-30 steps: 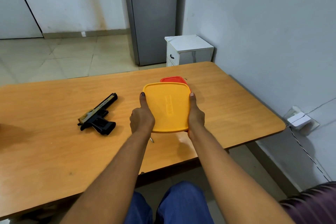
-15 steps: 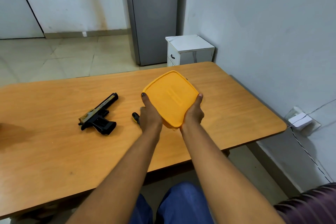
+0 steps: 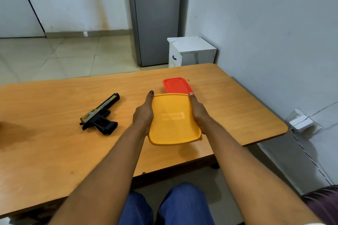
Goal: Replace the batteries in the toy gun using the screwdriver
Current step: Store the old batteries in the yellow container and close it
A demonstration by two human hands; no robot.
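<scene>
A yellow lidded plastic box (image 3: 172, 118) is held between my two hands above the wooden table (image 3: 54, 142). My left hand (image 3: 143, 113) grips its left side with the thumb along the edge; my right hand (image 3: 198, 111) grips its right side the same way. The black and gold toy gun (image 3: 100, 115) lies on the table to the left of my left hand, apart from it. The screwdriver is hidden behind the box and my hands.
A red lidded box (image 3: 177, 85) sits on the table just beyond the yellow one. A white bedside cabinet (image 3: 191, 51) and a grey fridge (image 3: 155, 16) stand past the table's far edge. The wall runs along the right side.
The yellow box, tilted half a second ago, is level again. The red box shows behind it once more, and the screwdriver handle seen beside my left hand is covered.
</scene>
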